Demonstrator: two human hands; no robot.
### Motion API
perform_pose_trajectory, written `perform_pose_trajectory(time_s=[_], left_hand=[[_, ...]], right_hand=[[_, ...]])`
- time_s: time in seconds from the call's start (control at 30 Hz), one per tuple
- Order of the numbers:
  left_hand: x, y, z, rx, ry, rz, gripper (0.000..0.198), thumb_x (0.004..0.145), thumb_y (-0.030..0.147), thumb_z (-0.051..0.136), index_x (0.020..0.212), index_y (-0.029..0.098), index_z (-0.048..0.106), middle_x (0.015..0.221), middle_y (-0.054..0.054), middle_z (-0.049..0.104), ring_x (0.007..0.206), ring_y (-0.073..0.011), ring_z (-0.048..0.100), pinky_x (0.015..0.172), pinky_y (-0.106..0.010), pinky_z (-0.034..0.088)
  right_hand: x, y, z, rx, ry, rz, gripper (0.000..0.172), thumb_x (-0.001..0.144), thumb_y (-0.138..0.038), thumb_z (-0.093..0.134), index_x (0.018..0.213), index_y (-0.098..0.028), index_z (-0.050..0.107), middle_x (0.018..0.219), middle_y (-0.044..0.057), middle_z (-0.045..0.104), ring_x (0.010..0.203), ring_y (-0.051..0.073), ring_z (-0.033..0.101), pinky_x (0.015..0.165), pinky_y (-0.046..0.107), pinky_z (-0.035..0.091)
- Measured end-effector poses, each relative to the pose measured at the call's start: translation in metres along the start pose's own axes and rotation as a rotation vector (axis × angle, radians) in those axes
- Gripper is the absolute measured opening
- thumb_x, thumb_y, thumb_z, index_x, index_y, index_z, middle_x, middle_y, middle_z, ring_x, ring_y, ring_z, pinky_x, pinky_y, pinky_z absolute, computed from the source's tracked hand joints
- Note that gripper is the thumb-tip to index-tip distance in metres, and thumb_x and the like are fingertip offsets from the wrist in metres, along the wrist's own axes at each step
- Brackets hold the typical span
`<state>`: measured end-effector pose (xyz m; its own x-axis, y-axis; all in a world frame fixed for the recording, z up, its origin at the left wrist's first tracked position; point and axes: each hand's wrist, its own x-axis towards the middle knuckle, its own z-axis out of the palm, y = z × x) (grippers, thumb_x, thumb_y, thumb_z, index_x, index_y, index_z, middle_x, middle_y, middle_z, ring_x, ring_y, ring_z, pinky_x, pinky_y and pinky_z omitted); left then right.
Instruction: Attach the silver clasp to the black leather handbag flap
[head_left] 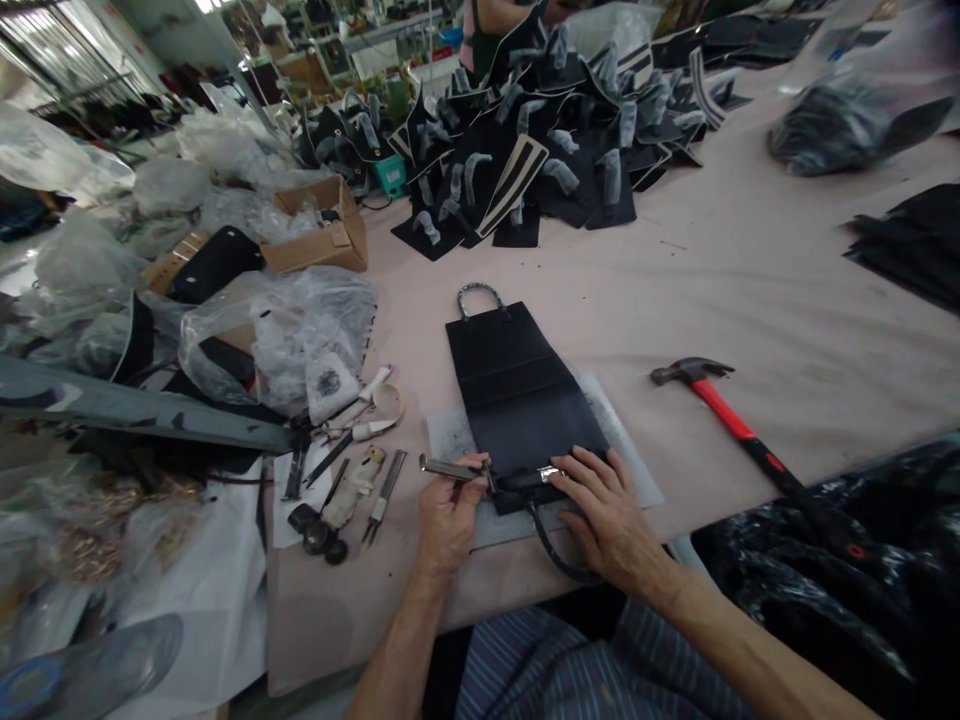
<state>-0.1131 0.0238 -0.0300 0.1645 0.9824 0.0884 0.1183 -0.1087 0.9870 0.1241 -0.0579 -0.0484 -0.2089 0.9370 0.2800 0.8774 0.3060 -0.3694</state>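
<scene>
A black bag panel (517, 375) lies lengthwise before me, with a plastic-wrapped handle (480, 290) at its far end and a dark handle (551, 548) at its near end. My left hand (450, 515) is closed around a metal punch (454, 468), its pronged end at the panel's near edge. With fingers stretched out, my right hand (604, 510) rests on the panel's near right corner. Its fingertips touch or nearly touch a small shiny silver metal piece (549, 473). Under the panel is a pale translucent board (626, 450).
A red-and-black claw hammer (739, 430) lies to the right. Another pronged punch (386, 495), pliers-like tools (360, 415) and small dark parts lie left. Behind are a cardboard box (330, 240) and piled black bag panels (517, 170). Black plastic (825, 600) hangs at the near right.
</scene>
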Motion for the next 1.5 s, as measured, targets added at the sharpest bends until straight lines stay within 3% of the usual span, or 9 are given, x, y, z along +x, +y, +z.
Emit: perform_pose_trajectory(time_s=[0.47,0.73,1.07,1.5], left_hand=[[0.000,-0.004,0.002,0.046,-0.039,0.032,0.016,0.092,0.031,0.068,0.102,0.018,0.070,0.111,-0.010,0.076,0.106,-0.0240,0.072,0.099,-0.043,0.056],[0.001,-0.006,0.003,0.050,-0.016,-0.001,0.022,0.094,0.034,0.066,0.107,0.017,0.071,0.110,-0.010,0.076,0.105,-0.0240,0.072,0.097,-0.040,0.056],[0.004,-0.003,0.002,0.095,-0.035,-0.007,0.022,0.094,0.035,0.066,0.106,0.017,0.071,0.110,-0.010,0.076,0.107,-0.0244,0.071,0.098,-0.041,0.056],[0.003,-0.002,0.004,0.087,-0.041,-0.005,0.022,0.093,0.036,0.065,0.105,0.018,0.070,0.110,-0.010,0.077,0.107,-0.0249,0.072,0.097,-0.041,0.056]], right_hand=[[0.002,0.004,0.002,0.068,0.053,-0.019,0.042,0.096,-0.019,0.049,0.137,-0.024,0.052,0.145,0.008,0.055,0.143,0.030,0.036,0.120,0.060,0.019],[0.019,-0.009,-0.008,0.029,-0.062,0.048,0.050,0.092,-0.018,0.053,0.141,-0.024,0.052,0.139,0.007,0.059,0.136,0.032,0.041,0.120,0.063,0.011],[0.029,-0.016,-0.001,0.166,0.013,0.056,0.030,0.093,-0.015,0.052,0.119,-0.023,0.063,0.126,0.006,0.065,0.130,0.026,0.047,0.121,0.054,0.016],[0.027,-0.014,0.000,0.174,0.019,0.053,0.031,0.092,-0.015,0.054,0.120,-0.024,0.062,0.125,0.005,0.065,0.129,0.027,0.048,0.120,0.055,0.016]])
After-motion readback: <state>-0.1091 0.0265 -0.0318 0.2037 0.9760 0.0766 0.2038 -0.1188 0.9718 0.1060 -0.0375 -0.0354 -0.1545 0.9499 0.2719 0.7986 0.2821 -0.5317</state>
